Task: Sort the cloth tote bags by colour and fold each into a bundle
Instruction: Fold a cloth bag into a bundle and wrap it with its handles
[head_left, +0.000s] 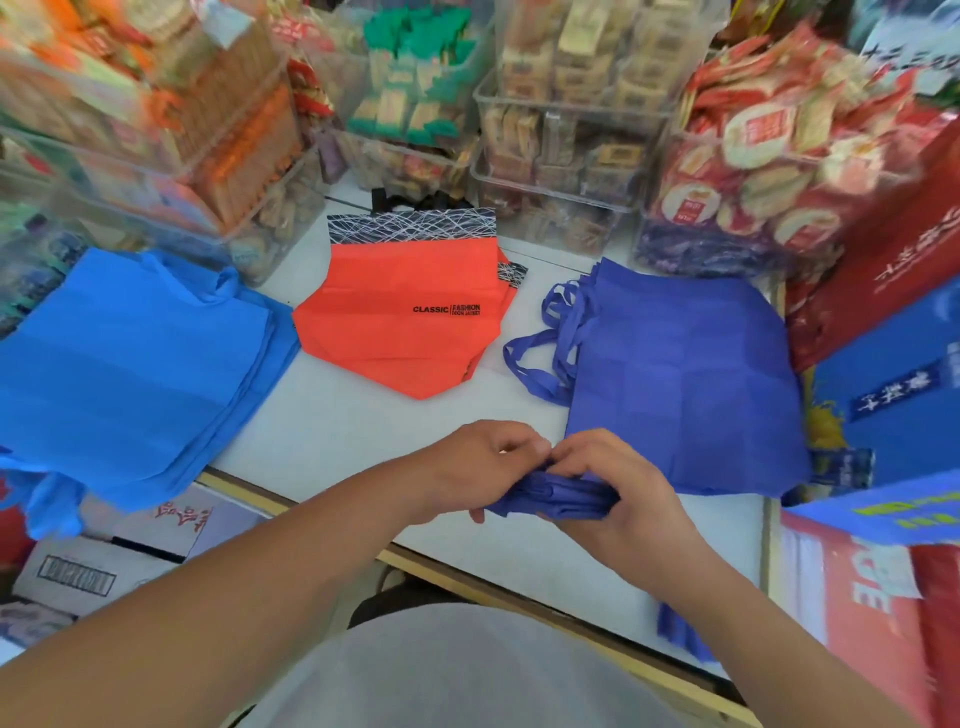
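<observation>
Head view. At 6 o'clock on the white worktop (332, 415), the left hand (480, 462) and right hand (613, 483) are both clamped on a folded dark-blue tote bundle (556, 499). Stacks lie at 9 (light-blue tote bags (130, 364)), 12 (orange tote bags (400, 322), printed "CLASSIC FASHION") and 3 o'clock (dark-blue tote bags (685, 374)). Risk: a loosened pinch would let the springy cloth unfold.

Three flat stacks of tote bags lie apart on the white surface (332, 415). The light blue stack (130, 358) is at the left, overhanging the near edge. The orange stack (405, 322), with a black-and-white patterned top band, lies far centre. The dark blue stack (691, 384) is at the right, handles splayed leftward. A folded dark blue bundle (558, 498) sits near centre.
</observation>
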